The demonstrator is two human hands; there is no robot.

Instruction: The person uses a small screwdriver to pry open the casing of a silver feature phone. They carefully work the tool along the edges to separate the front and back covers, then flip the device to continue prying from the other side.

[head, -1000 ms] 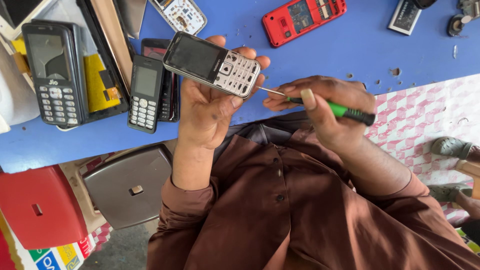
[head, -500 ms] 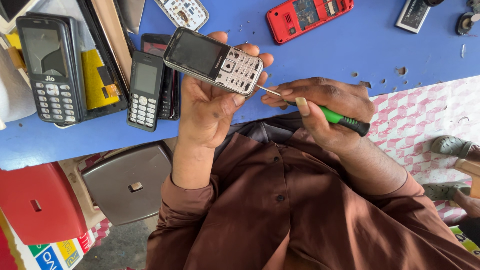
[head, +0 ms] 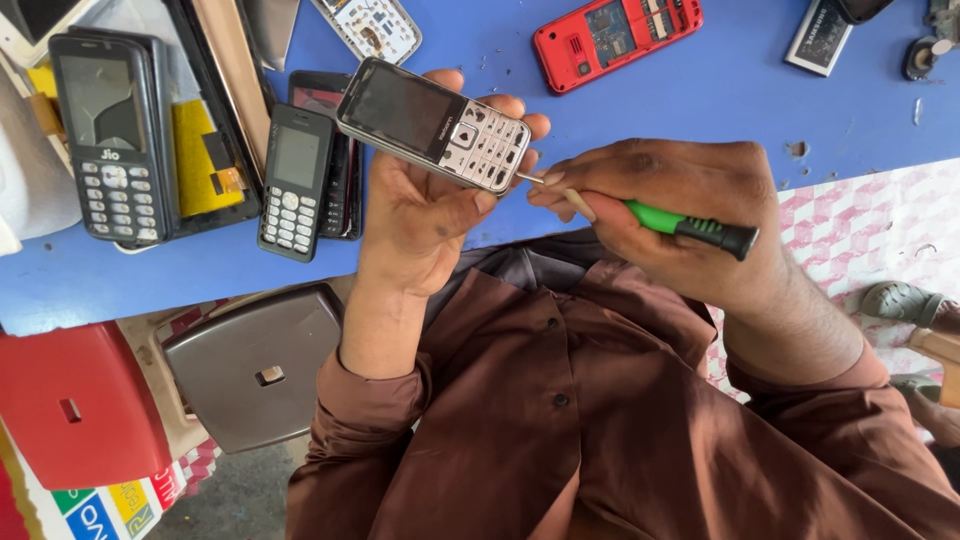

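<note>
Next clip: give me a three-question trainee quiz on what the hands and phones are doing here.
1. True or false: the left hand holds the silver keypad phone above the blue table.
2. Which tool is in the right hand's grip?
A. tweezers
B. green-handled screwdriver
C. brush
3. Fill in: the phone lying opened at the table's far edge, insides showing, is coloured ____.

Key
1. True; the phone is held screen up, keypad end toward the right hand.
2. B; its thin metal tip meets the phone's keypad end.
3. Red; the red phone lies apart from both hands, with no hand on it.
</note>
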